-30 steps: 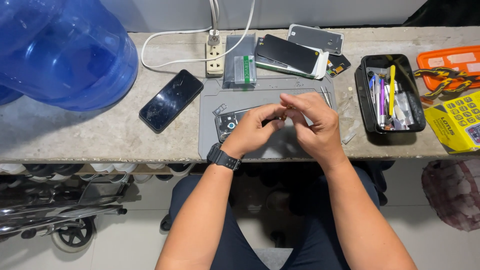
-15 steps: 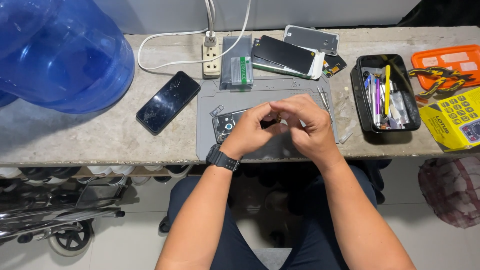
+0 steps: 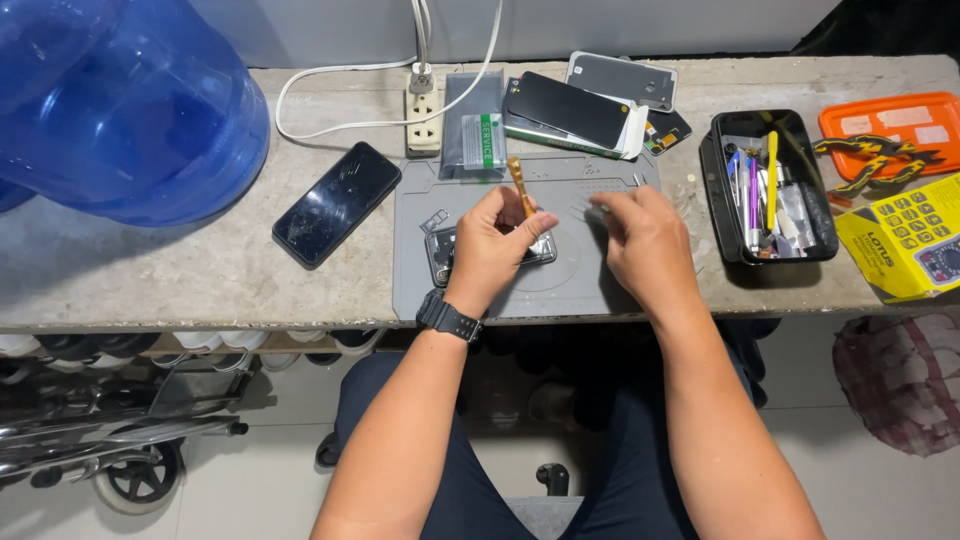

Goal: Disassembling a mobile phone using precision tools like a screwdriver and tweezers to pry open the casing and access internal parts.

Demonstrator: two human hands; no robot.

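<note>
While the left hand (image 3: 497,235) pinches an orange-handled tool (image 3: 521,186), its long axis slanting away over the opened phone (image 3: 448,253) beneath on the grey repair mat (image 3: 560,290), the right hand (image 3: 645,240) hovers just beside, fingertips nearly closed on something too small to tell.

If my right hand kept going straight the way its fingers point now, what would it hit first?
The right hand points up and left across the grey work mat. It would probably first meet the orange-handled tool held in the left hand; their relative heights are unclear from above.
</note>
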